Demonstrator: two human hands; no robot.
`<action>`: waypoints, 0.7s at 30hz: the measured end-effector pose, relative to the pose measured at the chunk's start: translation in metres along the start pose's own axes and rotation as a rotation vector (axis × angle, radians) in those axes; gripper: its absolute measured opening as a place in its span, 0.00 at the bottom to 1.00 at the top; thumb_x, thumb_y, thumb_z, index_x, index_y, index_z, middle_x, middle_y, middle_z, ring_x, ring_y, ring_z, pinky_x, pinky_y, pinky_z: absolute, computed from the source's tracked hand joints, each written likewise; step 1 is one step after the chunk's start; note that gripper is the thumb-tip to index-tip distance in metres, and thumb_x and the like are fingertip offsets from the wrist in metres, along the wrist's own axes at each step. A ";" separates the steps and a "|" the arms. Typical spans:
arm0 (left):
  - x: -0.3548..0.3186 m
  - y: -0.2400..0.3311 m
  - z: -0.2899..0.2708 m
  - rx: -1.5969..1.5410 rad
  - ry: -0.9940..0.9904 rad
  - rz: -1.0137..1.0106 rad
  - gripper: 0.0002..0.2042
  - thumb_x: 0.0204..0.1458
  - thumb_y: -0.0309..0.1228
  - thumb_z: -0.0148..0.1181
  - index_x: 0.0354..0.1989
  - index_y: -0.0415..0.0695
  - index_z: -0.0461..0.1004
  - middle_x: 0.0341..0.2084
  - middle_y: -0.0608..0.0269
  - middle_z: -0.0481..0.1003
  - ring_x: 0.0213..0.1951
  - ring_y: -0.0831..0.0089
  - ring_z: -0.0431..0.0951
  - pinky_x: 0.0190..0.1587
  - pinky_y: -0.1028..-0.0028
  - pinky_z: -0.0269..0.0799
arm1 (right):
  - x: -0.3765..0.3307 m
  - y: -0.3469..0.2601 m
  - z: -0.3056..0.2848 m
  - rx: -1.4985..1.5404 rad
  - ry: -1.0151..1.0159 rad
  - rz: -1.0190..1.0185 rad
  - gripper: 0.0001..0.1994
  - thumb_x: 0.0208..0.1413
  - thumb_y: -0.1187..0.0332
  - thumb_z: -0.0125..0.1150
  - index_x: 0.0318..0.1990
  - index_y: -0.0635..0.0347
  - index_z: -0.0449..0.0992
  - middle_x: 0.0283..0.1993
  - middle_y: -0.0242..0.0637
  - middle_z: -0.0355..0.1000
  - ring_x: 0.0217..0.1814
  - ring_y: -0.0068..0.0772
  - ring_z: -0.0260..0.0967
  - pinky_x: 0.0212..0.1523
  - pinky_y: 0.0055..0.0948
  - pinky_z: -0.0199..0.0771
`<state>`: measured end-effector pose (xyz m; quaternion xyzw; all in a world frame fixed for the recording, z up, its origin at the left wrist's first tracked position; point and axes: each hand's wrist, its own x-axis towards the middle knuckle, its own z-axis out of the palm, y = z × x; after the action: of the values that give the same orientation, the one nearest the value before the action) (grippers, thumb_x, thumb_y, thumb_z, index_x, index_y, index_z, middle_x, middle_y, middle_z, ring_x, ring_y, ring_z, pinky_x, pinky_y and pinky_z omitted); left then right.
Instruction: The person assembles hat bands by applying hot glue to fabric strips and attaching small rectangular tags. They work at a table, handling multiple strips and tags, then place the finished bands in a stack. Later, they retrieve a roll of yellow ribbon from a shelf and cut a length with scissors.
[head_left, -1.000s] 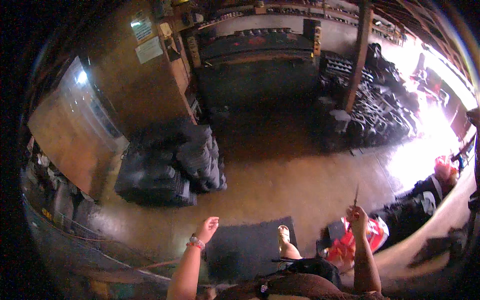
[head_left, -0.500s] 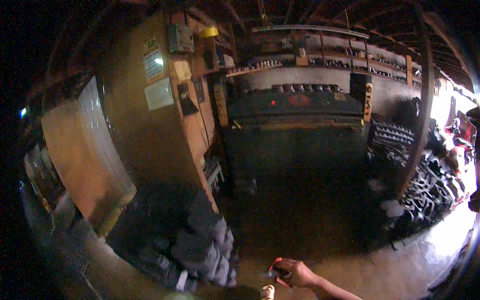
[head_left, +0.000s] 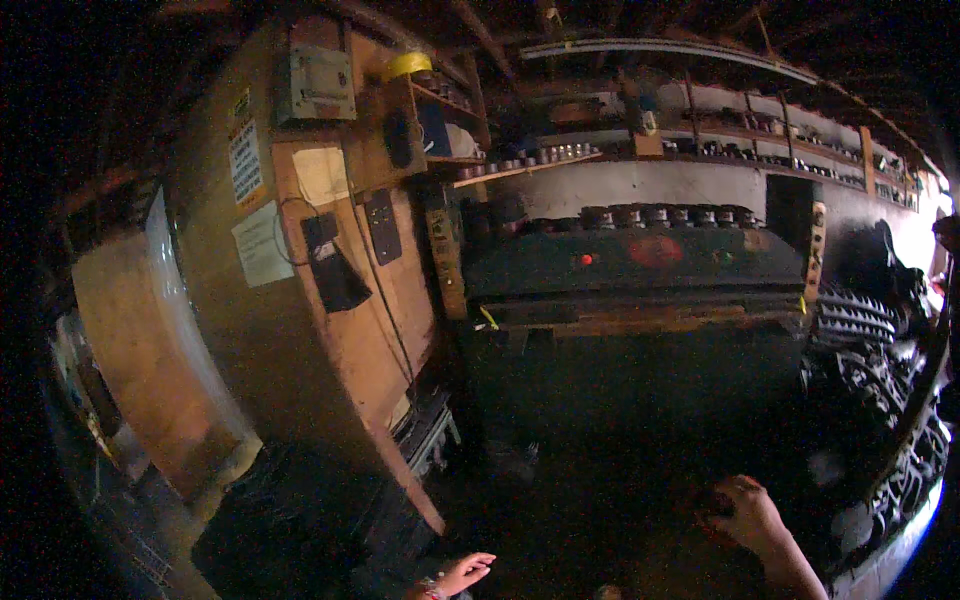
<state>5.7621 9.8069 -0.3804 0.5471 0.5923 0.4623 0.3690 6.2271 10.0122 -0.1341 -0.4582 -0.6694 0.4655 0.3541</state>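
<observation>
At the lower right, my right hand [head_left: 748,512] is raised with its fingers curled round a small dark tool [head_left: 716,508]. Only a faint reddish edge of it shows in the gloom; its kind is not clear. My left hand [head_left: 467,574] is low in the middle, fingers stretched out and nothing in them, a band round the wrist. Ahead of both hands stands a wide dark green machine [head_left: 620,265] with a small red light. A row of dark round containers [head_left: 680,216] sits along its top.
A wooden partition [head_left: 225,330] on the left carries a grey electrical box [head_left: 320,84], papers and a hanging dark pouch [head_left: 335,275]. Wall shelves [head_left: 780,150] hold many small items. Curved metal parts [head_left: 900,400] are piled at right. A dark covered heap [head_left: 290,520] lies lower left.
The machine and partition look nearer and larger. My left hand has come into view at the bottom. My right hand now appears farther right and higher; the red-handled tool in it has become dim.
</observation>
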 end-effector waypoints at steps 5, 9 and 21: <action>0.092 -0.025 -0.050 0.183 0.160 -0.293 0.21 0.61 0.33 0.54 0.63 0.48 0.62 0.61 0.56 0.63 0.64 0.59 0.62 0.62 0.61 0.63 | 0.201 -0.040 0.014 -0.664 0.181 -0.662 0.21 0.37 0.63 0.74 0.39 0.65 0.78 0.46 0.44 0.73 0.48 0.43 0.73 0.47 0.35 0.76; 0.131 0.020 -0.133 0.335 0.345 -0.402 0.17 0.58 0.30 0.54 0.56 0.47 0.67 0.55 0.56 0.67 0.57 0.58 0.67 0.57 0.62 0.66 | 0.353 -0.133 0.039 -0.724 0.166 -0.772 0.25 0.42 0.59 0.71 0.48 0.59 0.75 0.50 0.48 0.72 0.55 0.48 0.69 0.54 0.39 0.72; 0.365 0.247 -0.347 1.127 0.676 0.072 0.11 0.50 0.25 0.58 0.42 0.45 0.76 0.45 0.55 0.75 0.45 0.56 0.76 0.50 0.63 0.72 | 0.652 -0.337 0.142 -0.378 0.369 -1.083 0.16 0.47 0.67 0.68 0.43 0.59 0.74 0.32 0.44 0.76 0.32 0.42 0.76 0.33 0.35 0.74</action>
<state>5.4635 10.1113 -0.0158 0.5007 0.8084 0.2394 -0.1960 5.7888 10.5347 0.1712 -0.1803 -0.8062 0.0047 0.5635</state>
